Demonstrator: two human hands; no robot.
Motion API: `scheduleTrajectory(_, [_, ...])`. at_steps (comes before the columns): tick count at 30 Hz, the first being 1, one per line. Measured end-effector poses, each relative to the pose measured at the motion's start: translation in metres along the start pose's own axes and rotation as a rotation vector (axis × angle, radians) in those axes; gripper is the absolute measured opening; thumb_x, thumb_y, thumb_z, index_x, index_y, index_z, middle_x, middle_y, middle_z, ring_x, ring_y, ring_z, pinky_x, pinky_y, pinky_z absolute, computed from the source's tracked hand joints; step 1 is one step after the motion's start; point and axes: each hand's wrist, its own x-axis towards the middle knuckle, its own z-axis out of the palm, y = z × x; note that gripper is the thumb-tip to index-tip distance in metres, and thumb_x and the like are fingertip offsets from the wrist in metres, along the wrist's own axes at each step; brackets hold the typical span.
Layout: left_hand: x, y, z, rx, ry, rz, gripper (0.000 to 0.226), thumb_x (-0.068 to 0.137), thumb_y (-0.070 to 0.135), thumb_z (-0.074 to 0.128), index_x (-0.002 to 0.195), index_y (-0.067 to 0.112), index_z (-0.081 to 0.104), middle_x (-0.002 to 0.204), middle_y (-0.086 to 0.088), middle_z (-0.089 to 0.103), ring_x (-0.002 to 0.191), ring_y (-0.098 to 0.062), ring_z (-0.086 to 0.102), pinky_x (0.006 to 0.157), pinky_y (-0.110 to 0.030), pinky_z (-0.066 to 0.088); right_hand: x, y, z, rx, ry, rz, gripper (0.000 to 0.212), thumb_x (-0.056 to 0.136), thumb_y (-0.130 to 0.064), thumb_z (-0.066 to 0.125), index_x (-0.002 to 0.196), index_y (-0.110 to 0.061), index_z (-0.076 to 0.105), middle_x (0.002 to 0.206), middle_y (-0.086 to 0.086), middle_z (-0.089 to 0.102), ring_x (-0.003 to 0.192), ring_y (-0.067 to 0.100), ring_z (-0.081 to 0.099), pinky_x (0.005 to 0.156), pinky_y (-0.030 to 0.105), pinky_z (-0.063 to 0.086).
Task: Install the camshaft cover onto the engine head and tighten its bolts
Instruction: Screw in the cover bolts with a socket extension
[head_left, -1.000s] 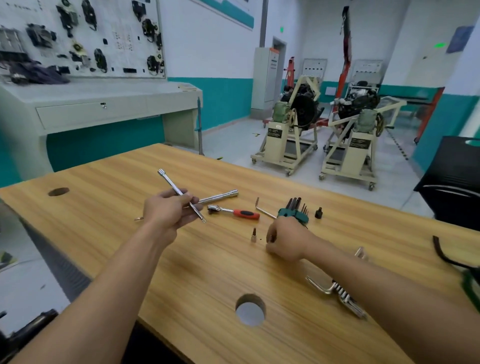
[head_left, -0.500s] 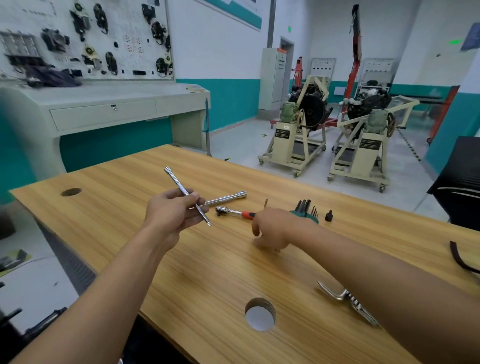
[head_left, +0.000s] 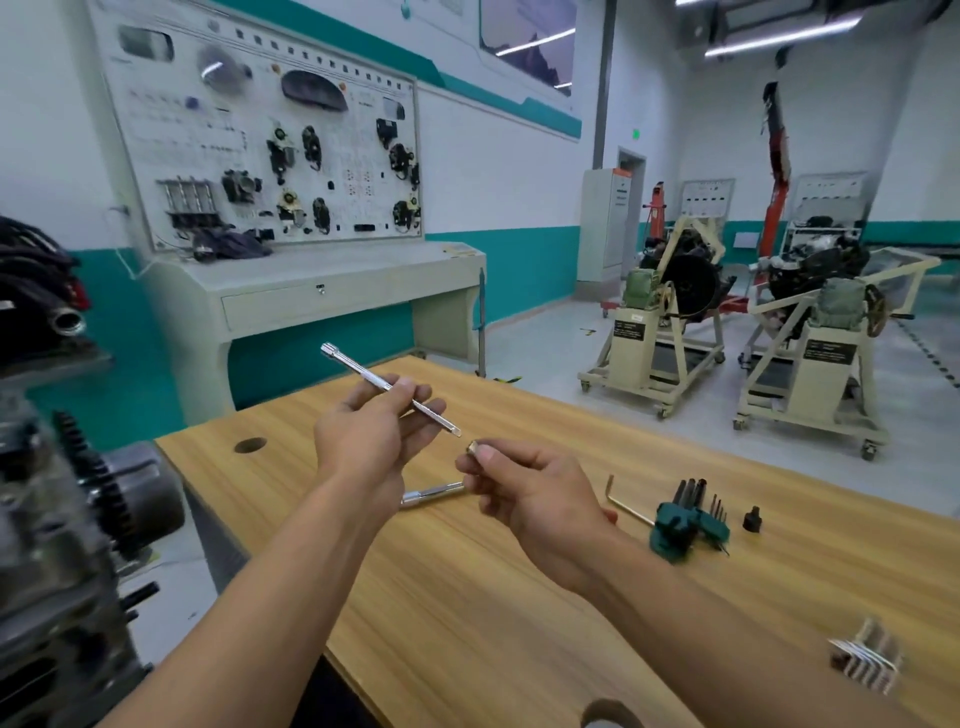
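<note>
My left hand (head_left: 369, 441) grips a long chrome extension bar (head_left: 363, 371) above the wooden table (head_left: 467, 597), with the bar's square end pointing down to the right. My right hand (head_left: 530, 493) pinches a small metal bit or socket (head_left: 474, 447) just below and to the right of that square end, a small gap apart. An engine (head_left: 57, 519) with a black toothed gear stands at the far left, blurred. No camshaft cover shows.
A second chrome bar (head_left: 434, 492) lies on the table behind my hands. A green hex key set (head_left: 688, 522), a loose hex key (head_left: 626, 506), a small black adapter (head_left: 751, 519) and a silver key set (head_left: 865, 657) lie at right. Engine stands (head_left: 660, 332) sit on the floor.
My right hand picked a small bit off the table and lifted it up to the bar's end. The left hand raised the bar. My view swung left, bringing the engine in.
</note>
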Motion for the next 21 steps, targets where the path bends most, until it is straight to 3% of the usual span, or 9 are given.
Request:
scheduleTrajectory(14, [-0.025, 0.031, -0.006, 0.071, -0.095, 0.093, 0.007, 0.096, 0.006, 0.062, 0.098, 0.012, 0.062, 0.078, -0.006, 0.074, 0.074, -0.021, 0.076, 0.065, -0.030, 0.063, -0.012, -0.018, 0.033, 0.000, -0.083, -0.037, 0.016, 0.098, -0.006, 0.057, 0.094, -0.003, 0.072, 0.074, 0.006, 0.070, 0.062, 0.012, 0.060, 0.056, 0.022, 0.049])
scheduleTrajectory(21, [-0.038, 0.048, -0.006, 0.071, -0.130, 0.135, 0.013, 0.097, 0.005, 0.060, 0.108, 0.011, 0.058, 0.076, -0.005, 0.075, 0.074, -0.022, 0.076, 0.064, -0.030, 0.063, -0.022, -0.026, 0.046, 0.019, -0.118, -0.137, 0.016, 0.096, 0.000, 0.058, 0.090, -0.003, 0.073, 0.073, 0.010, 0.070, 0.060, 0.014, 0.062, 0.059, 0.022, 0.053])
